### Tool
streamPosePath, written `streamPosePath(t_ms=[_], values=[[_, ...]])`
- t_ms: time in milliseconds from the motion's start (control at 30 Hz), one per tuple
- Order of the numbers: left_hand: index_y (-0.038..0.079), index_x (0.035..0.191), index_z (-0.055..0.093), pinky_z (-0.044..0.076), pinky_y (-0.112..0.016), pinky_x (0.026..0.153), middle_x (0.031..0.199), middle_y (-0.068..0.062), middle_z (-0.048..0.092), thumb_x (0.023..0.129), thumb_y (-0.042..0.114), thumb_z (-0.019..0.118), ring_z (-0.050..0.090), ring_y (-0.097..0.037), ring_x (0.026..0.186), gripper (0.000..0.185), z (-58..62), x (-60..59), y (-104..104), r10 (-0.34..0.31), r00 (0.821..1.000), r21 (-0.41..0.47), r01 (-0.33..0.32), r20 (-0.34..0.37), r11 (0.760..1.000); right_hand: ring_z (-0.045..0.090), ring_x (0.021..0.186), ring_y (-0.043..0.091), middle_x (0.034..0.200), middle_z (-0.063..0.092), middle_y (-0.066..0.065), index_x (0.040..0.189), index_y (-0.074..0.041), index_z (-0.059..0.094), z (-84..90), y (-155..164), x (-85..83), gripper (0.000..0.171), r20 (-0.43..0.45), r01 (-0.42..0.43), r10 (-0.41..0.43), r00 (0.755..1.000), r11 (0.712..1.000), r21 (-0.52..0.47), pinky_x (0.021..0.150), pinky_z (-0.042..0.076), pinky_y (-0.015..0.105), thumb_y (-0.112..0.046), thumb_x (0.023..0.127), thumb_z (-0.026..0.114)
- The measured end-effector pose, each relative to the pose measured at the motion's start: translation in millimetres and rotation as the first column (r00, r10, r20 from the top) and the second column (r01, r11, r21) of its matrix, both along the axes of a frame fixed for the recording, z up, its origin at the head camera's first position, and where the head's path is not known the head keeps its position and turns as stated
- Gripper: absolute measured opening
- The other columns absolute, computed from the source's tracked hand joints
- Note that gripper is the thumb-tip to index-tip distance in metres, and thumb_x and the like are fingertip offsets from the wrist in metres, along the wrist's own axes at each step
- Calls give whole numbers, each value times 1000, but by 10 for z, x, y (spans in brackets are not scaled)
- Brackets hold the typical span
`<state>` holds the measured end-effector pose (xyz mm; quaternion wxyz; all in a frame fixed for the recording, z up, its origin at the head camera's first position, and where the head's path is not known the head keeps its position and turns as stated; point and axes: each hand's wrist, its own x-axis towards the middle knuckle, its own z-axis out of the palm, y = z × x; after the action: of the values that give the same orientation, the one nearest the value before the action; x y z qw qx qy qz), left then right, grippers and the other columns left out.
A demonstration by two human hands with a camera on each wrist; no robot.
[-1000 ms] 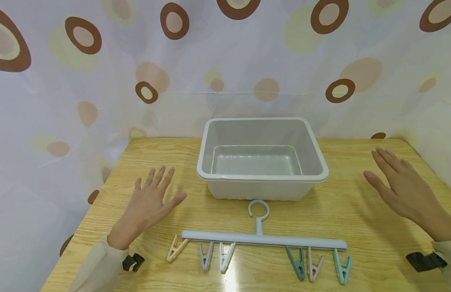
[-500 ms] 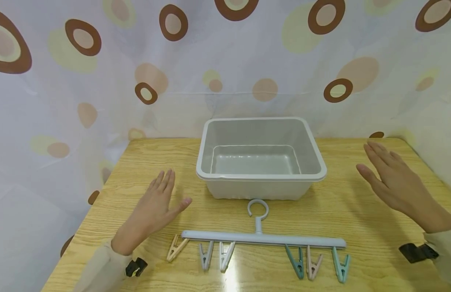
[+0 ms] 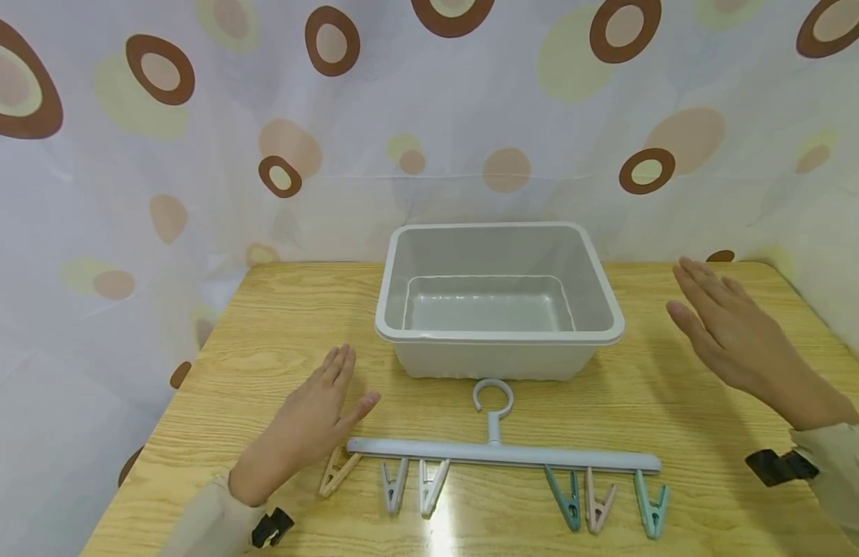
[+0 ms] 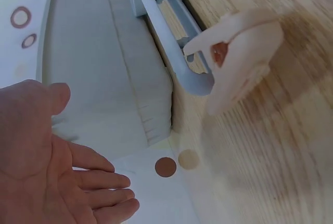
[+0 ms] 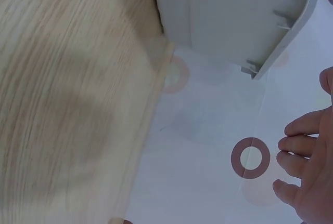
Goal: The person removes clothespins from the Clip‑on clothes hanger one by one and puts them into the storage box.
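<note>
Left hand (image 3: pixel 311 422): flat, fingers straight and together, thumb spread, grasping nothing; it hovers low over the pale wooden table (image 3: pixel 276 340), edge-on, palm turned toward the middle. Its thumb tip lies just beside the left end of the hanger bar, and the heel of the hand is close to the beige peg.

Right hand (image 3: pixel 738 348): flat, fingers straight, grasping nothing; raised above the table, palm facing inward, well apart from the hanger and near the right wall of the tub.

Light blue plastic clip hanger with a straight bar and round hook (image 3: pixel 502 455): lies flat on the table between the two hands, nearer the left one; hook points at the tub's front wall, just short of it.

Pegs along the bar, on the side toward the person: one beige peg (image 3: pixel 337 472) at the left hand's end, skewed outward; two pale blue-grey pegs (image 3: pixel 410 486) next; then a teal peg (image 3: pixel 563 498), a pinkish peg (image 3: pixel 598 501) and a light teal peg (image 3: pixel 652 506) toward the right hand's side.

Grey rectangular plastic tub (image 3: pixel 499 337): upright beyond the hanger, between the hands, farther from the person.

White curtain with brown and tan ovals (image 3: pixel 158 155): hangs behind and to both sides of the table.
</note>
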<state>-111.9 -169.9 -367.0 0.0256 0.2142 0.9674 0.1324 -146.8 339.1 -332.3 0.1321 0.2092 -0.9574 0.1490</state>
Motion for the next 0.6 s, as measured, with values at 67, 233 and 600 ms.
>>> streamPosePath(t_ms=[67, 233, 600], values=[[-12, 146, 22, 30, -53, 109, 152, -29, 20, 101, 52, 37, 21, -40, 141, 80, 1, 4, 15, 2, 1000, -2, -2, 6, 1000, 12, 145, 37, 155, 17, 27, 150, 7, 18, 18, -33, -11, 56, 9, -5, 5, 1000, 1000, -2, 118, 2, 48, -24, 106, 34], [-13, 145, 24, 30, -53, 109, 151, -29, 22, 101, 52, 35, 23, -41, 140, 79, -14, 17, 37, 3, 1000, -4, -3, 8, 1000, 12, 145, 39, 155, 18, 27, 149, 8, 19, 58, -117, -41, 56, 22, -9, 9, 1000, 1000, 3, 118, 2, 49, -26, 106, 33], [-14, 142, 31, 29, -51, 109, 148, -30, 29, 104, 42, 37, 28, -44, 138, 68, -71, 39, 118, -59, 998, -21, 59, 6, 998, 12, 145, 37, 154, 20, 28, 148, 9, 21, 112, -258, -90, 55, 16, -16, 15, 1000, 999, 30, 118, 3, 49, -27, 107, 28]])
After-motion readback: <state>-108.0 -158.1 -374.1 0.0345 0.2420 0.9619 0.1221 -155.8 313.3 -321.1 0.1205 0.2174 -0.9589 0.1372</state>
